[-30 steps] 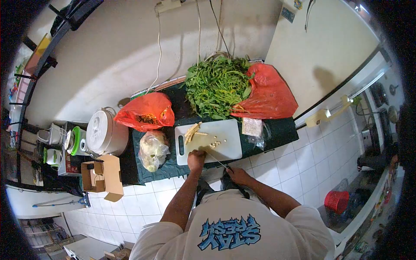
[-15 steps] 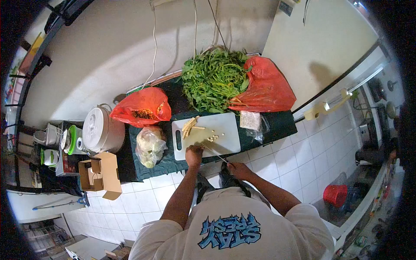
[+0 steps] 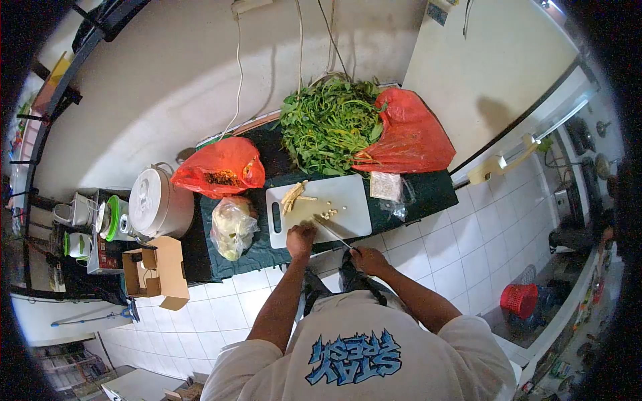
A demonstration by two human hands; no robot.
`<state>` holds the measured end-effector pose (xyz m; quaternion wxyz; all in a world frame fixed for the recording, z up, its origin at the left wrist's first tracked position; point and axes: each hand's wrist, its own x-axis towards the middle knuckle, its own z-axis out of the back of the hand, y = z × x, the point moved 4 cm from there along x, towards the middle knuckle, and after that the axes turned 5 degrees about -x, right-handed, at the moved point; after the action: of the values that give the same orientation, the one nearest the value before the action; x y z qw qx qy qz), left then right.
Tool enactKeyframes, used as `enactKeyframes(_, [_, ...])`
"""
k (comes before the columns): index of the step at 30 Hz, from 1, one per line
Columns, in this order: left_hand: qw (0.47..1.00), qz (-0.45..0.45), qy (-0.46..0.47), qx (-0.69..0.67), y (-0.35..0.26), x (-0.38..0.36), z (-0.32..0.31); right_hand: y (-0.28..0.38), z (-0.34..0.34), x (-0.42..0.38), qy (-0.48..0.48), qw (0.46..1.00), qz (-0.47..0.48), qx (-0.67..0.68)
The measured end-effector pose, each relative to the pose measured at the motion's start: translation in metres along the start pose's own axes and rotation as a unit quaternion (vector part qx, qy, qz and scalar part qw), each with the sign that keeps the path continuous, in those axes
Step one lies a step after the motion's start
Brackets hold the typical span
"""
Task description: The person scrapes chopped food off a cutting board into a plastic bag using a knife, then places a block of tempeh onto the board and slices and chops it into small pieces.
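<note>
A white cutting board [image 3: 354, 190] with a handle slot lies near the front edge of the counter. My right hand [image 3: 368, 260] grips a knife [image 3: 334, 234], its blade slanting up and left over the board. On the board's near edge my left hand [image 3: 301, 238] is closed, fingers curled; what it holds is hidden. Several small pale cut pieces [image 3: 330, 214] lie just beyond the blade tip. Long pale yellow strips [image 3: 292, 196] are heaped at the board's upper left.
Behind the board is a heap of leafy greens [image 3: 328, 123] beside a red plastic bag [image 3: 418, 134]. Another red bag [image 3: 224, 167] and a clear bag of vegetables [image 3: 233, 230] stand left. A wrapped pale block [image 3: 386, 186] lies right. Farther left are a rice cooker [image 3: 157, 200] and cardboard box [image 3: 170, 271].
The knife blade has shifted slightly up and left, its tip now at the cut pieces. My left hand stays almost where it was.
</note>
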<state>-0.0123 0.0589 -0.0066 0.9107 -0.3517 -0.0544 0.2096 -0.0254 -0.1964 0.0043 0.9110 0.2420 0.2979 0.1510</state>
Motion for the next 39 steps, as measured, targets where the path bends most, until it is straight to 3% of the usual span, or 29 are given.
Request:
enactKeyframes(3, [0.997, -0.077, -0.019, 0.014, 0.003, -0.005, 0.001, -0.006, -0.004, -0.006, -0.019, 1.0, 0.008, 0.009])
enactKeyframes(6, [0.996, -0.076, 0.029, 0.028, 0.013, -0.006, -0.007, -0.005, -0.011, -0.007, -0.009, 1.0, 0.007, 0.025])
enactKeyframes(10, [0.994, -0.11, -0.015, -0.009, 0.011, -0.022, 0.009, 0.012, -0.014, -0.007, 0.038, 0.999, 0.024, 0.022])
enactKeyframes(14, [0.996, -0.092, 0.001, 0.015, 0.016, -0.024, 0.011, 0.014, -0.023, 0.0, 0.025, 1.0, 0.008, 0.008])
enactKeyframes(19, [0.994, -0.108, 0.002, 0.022, 0.015, -0.022, 0.008, 0.001, -0.004, 0.004, -0.071, 0.995, 0.006, 0.068])
enactKeyframes(23, [0.995, -0.088, 0.028, 0.04, 0.008, -0.022, 0.013, -0.031, -0.003, 0.014, -0.064, 0.995, -0.039, 0.063])
enactKeyframes(26, [0.996, -0.077, 0.036, 0.034, 0.005, -0.021, 0.013, -0.031, 0.019, 0.003, -0.134, 0.988, -0.041, 0.065])
enactKeyframes(28, [0.996, -0.076, 0.042, 0.031, 0.003, -0.022, 0.012, -0.023, 0.025, -0.001, -0.155, 0.986, 0.053, 0.024])
enactKeyframes(31, [0.997, -0.075, 0.013, 0.033, 0.001, -0.024, 0.014, -0.022, 0.008, 0.015, -0.111, 0.993, -0.023, 0.041])
enactKeyframes(32, [0.996, -0.082, 0.022, 0.039, 0.001, -0.024, 0.014, -0.022, 0.004, 0.017, -0.113, 0.992, -0.024, 0.042])
enactKeyframes(34, [0.994, -0.089, 0.031, 0.046, 0.004, -0.024, 0.012, 0.004, 0.022, 0.006, -0.123, 0.989, 0.072, 0.035])
enactKeyframes(39, [0.995, -0.055, 0.06, 0.055, 0.008, -0.02, 0.008, -0.007, 0.032, 0.011, -0.122, 0.992, 0.009, 0.02])
